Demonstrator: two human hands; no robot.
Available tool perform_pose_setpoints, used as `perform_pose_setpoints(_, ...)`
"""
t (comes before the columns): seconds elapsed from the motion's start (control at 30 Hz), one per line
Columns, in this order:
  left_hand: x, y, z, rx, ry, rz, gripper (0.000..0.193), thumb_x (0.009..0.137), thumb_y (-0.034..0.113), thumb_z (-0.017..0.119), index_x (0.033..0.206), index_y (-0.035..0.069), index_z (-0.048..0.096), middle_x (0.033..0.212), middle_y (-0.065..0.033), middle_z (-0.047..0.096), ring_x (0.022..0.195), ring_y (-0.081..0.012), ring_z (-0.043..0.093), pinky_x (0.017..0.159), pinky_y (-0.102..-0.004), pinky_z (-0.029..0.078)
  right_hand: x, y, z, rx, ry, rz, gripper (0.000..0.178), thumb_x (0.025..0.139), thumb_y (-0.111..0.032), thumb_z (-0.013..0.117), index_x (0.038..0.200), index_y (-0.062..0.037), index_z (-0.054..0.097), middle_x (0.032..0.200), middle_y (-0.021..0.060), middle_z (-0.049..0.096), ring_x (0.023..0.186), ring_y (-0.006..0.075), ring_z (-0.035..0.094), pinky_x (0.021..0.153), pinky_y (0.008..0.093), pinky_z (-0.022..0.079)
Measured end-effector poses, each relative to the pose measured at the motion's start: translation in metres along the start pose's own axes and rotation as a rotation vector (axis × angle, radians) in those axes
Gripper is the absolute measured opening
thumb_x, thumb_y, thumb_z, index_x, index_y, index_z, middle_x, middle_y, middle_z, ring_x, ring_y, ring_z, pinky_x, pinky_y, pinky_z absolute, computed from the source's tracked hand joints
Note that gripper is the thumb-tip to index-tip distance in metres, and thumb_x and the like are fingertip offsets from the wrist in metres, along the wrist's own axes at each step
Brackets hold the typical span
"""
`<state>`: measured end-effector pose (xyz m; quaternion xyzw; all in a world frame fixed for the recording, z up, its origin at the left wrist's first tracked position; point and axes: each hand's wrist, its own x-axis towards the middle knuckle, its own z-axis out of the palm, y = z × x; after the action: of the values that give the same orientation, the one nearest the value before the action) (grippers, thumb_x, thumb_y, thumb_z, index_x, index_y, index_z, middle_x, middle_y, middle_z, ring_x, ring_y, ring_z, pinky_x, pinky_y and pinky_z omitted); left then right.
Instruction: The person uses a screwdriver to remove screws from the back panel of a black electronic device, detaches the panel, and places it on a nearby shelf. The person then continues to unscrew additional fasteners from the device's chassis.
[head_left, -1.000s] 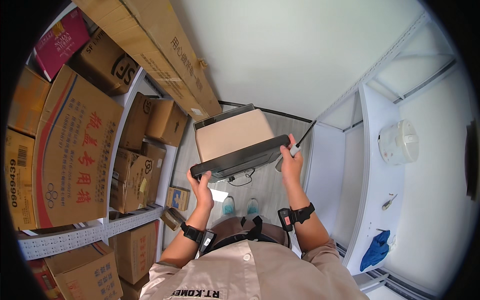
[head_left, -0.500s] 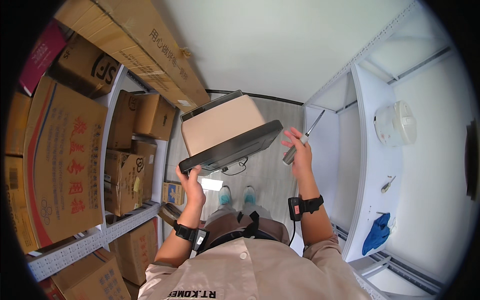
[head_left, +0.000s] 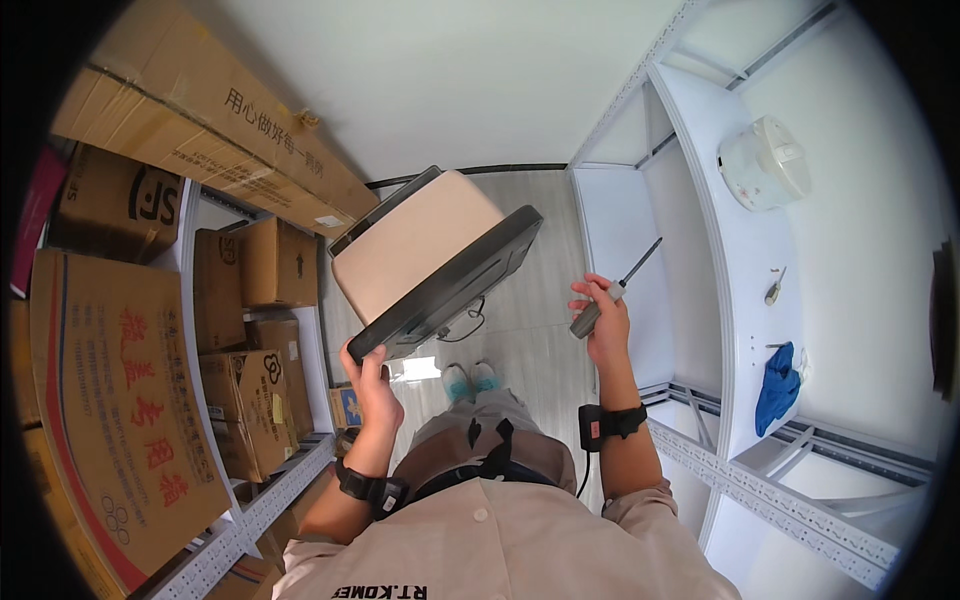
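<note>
A boxy beige appliance with a black base is held tilted in front of me, its underside partly turned my way. From that underside hangs a thin dark cord. My left hand grips the base at its near left corner, with the thumb on the underside. To the right, apart from the appliance, my right hand is closed around the grey handle of a screwdriver. The shaft points up and away to the right.
Cardboard boxes fill the shelving on the left, and a long carton leans behind it. On the right-hand white shelf are a white lidded tub, a small screwdriver and blue crumpled material.
My view has shifted, so the shelves sit differently in it. The appliance appears farther left and slightly more tilted. Both hands keep their holds, and the right-hand fingers have curled in more.
</note>
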<state>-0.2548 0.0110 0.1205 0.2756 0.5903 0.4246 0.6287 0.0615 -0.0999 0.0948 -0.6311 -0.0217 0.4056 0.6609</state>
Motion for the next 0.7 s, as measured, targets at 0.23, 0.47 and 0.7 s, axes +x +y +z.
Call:
perform_pose_setpoints(0.23, 0.023, -0.05, -0.037, 0.111, -0.118, 0.323, 0.057, 0.082, 0.016, 0.061, 0.133, 0.009, 0.037, 0.123, -0.0048, 0.046, 0.111, -0.0183, 0.045, 0.098, -0.0355, 0.033, -0.018, 0.015, -0.036, 0.006, 0.119, -0.103, 0.029, 0.091, -0.021, 0.059, 0.114, -0.0031, 0.06, 0.097, 0.0089, 0.066, 0.072, 0.016, 0.06, 0.062, 0.0297, 0.046)
perform_pose_setpoints(0.47, 0.077, -0.099, -0.102, 0.577, -0.287, -0.683, 0.015, 0.084, 0.015, 0.06, 0.099, 0.012, 0.058, 0.088, 0.0008, 0.061, 0.09, -0.0133, 0.059, 0.077, -0.0336, 0.045, -0.06, 0.063, -0.067, 0.019, 0.248, -0.028, 0.024, 0.091, -0.013, 0.057, 0.111, -0.0006, 0.06, 0.083, 0.0047, 0.06, 0.069, 0.0148, 0.058, 0.061, 0.0295, 0.047)
perform_pose_setpoints(0.7, 0.062, -0.12, -0.05, 0.846, -0.806, -0.64, 0.015, 0.088, 0.017, 0.059, 0.102, 0.011, 0.057, 0.099, -0.0023, 0.065, 0.088, -0.0155, 0.064, 0.076, -0.0294, 0.047, -0.147, 0.113, -0.08, 0.145, 0.449, -0.098, 0.021, 0.09, -0.01, 0.058, 0.107, 0.0015, 0.062, 0.073, 0.0031, 0.056, 0.061, 0.014, 0.055, 0.056, 0.0289, 0.045)
